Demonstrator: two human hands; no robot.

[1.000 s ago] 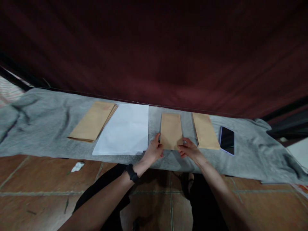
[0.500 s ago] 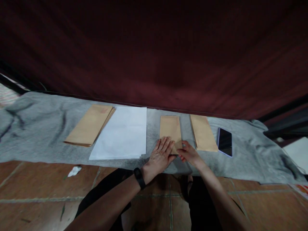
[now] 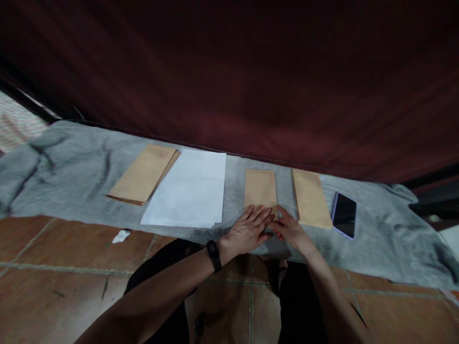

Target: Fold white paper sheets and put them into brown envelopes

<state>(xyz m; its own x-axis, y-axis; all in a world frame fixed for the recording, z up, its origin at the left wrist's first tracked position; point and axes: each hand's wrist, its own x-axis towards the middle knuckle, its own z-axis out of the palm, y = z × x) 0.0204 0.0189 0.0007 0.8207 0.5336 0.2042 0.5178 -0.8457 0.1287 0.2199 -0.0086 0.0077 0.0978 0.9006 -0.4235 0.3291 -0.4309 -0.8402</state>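
A brown paper envelope (image 3: 260,186) lies lengthwise on the grey cloth in front of me. My left hand (image 3: 249,229), with a black band at the wrist, rests flat across its near end, fingers stretched out. At the lower right corner, my right hand (image 3: 289,230) has its fingers bent around the envelope's edge, seeming to grip it. The two hands touch or nearly touch, and the near edge of the envelope is hidden beneath them.
On the left are a stack of brown envelopes (image 3: 141,174) and white paper sheets (image 3: 188,188). To the right lie more brown envelopes (image 3: 312,199) and a phone (image 3: 344,215). The grey cloth (image 3: 387,239) covers the surface; a dark red curtain (image 3: 229,95) hangs behind. White scrap (image 3: 121,236) lies on the tiled floor.
My left hand has slid rightward over the envelope's near end, up against my right hand. My right hand stays at the corner. The whole view has tilted slightly.
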